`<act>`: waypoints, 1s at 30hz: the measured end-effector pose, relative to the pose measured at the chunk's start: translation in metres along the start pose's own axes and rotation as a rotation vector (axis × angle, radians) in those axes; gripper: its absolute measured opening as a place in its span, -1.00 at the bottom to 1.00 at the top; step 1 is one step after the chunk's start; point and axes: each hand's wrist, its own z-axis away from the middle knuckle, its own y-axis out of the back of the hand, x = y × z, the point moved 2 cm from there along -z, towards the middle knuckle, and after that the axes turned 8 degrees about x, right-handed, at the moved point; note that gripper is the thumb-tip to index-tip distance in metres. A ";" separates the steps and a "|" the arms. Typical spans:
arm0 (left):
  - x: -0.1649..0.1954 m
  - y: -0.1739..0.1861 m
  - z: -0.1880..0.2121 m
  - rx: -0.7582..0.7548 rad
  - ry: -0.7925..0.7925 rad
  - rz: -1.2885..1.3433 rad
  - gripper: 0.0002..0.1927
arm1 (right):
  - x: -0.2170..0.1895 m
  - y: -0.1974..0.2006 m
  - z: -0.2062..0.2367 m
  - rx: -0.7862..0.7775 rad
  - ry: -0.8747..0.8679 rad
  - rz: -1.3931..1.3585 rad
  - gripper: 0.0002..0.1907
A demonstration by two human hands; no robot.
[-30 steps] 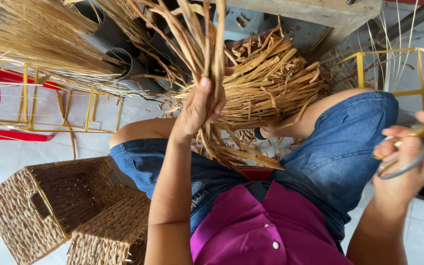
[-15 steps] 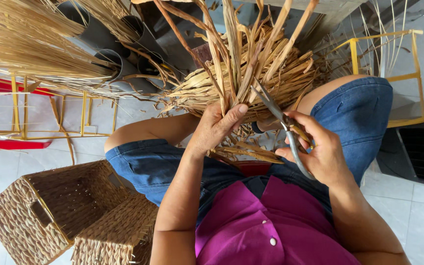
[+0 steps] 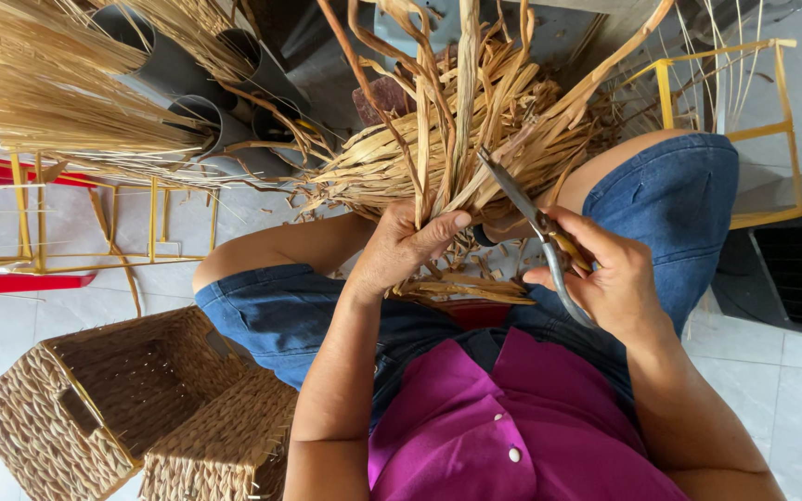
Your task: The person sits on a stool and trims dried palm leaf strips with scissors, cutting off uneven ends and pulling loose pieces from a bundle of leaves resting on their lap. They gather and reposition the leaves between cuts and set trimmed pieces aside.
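My left hand (image 3: pixel 403 250) grips a bundle of dried straw strands (image 3: pixel 457 139) that fan upward above my lap. My right hand (image 3: pixel 605 278) holds a pair of metal scissors (image 3: pixel 531 218), blades pointing up-left into the base of the strands, just right of my left thumb. Cut straw pieces (image 3: pixel 461 288) lie between my knees. I sit in blue denim shorts and a magenta shirt.
Two woven baskets (image 3: pixel 95 408) stand at lower left. Yellow wire frames (image 3: pixel 85 232) sit left and at upper right (image 3: pixel 726 121). Grey tubes (image 3: pixel 206 102) hold long dry reeds (image 3: pixel 39 83) at upper left. A dark crate (image 3: pixel 791 278) is at right. White tiled floor.
My right hand swung in from the far right with the scissors and set the blades against the strands. My left hand shifted its hold lower on the bundle.
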 end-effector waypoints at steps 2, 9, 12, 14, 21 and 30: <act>-0.001 0.000 0.000 -0.007 0.052 0.073 -0.66 | 0.004 -0.001 0.004 0.007 0.043 0.000 -0.28; -0.005 0.004 -0.002 0.040 0.055 0.040 -0.71 | 0.012 0.008 0.009 0.034 -0.060 -0.068 -0.29; -0.009 0.003 -0.002 0.051 0.011 -0.041 -0.68 | 0.006 0.015 0.003 -0.010 -0.065 -0.056 -0.24; -0.011 0.002 -0.003 0.063 -0.020 -0.133 -0.62 | -0.001 0.014 -0.004 -0.009 -0.022 -0.021 -0.22; -0.008 -0.003 -0.001 0.091 0.000 -0.183 -0.72 | -0.022 0.009 -0.019 -0.065 -0.012 0.061 -0.21; 0.000 -0.005 -0.001 0.070 -0.039 -0.253 -0.76 | -0.005 0.002 -0.013 -0.037 0.088 0.093 -0.32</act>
